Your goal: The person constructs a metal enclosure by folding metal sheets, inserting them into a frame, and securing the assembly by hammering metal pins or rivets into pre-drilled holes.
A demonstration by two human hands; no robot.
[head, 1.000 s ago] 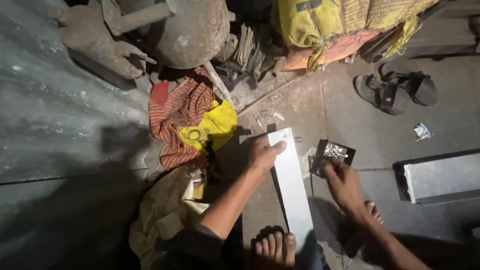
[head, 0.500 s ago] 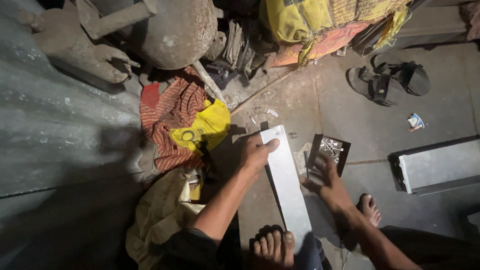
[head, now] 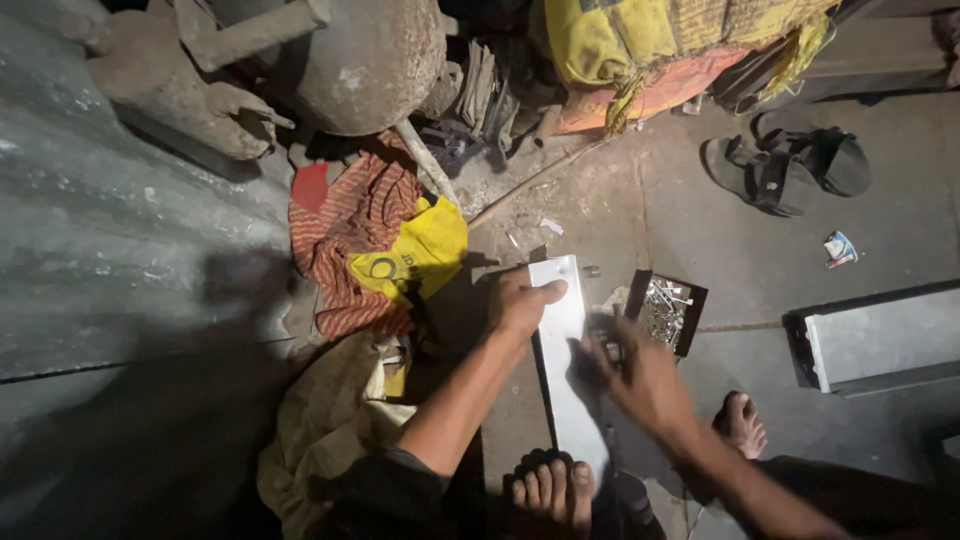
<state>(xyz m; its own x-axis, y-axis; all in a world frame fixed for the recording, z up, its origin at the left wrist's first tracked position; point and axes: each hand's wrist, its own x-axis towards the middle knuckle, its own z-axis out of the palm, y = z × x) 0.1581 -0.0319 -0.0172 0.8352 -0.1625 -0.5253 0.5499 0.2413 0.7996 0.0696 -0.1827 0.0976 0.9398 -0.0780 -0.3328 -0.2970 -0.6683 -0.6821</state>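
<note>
The long, flat, pale grey metal strip (head: 567,370) lies on the concrete floor (head: 700,250) in front of you, running from near your bare left foot (head: 552,493) away toward the clutter at the top of the view. Your left hand (head: 522,300) rests flat on the far end of the strip, fingers stretched over its top edge and pressing it down rather than gripping it. Your right hand (head: 645,380) is at the strip's right edge, about halfway along; it is blurred, and you cannot tell whether its fingers are closed on anything. Your right foot (head: 740,425) sits on the floor to the right of that hand.

Just beside the strip's far end, to the right, is a small, dark, open cardboard box of shiny metal screws (head: 667,310). Further right lies a rectangular grey metal channel piece (head: 880,340) on the floor, well apart from the strip. To the left of your left hand is a yellow plastic bag (head: 420,255) lying on a red-and-orange striped cloth (head: 350,230), with a beige crumpled cloth (head: 320,430) below them. Beyond these stands a large, round, rusty metal tank (head: 370,60). At the upper right, a pair of dark sandals (head: 790,165) rests on the floor near a yellow woven sack (head: 640,45).
</note>
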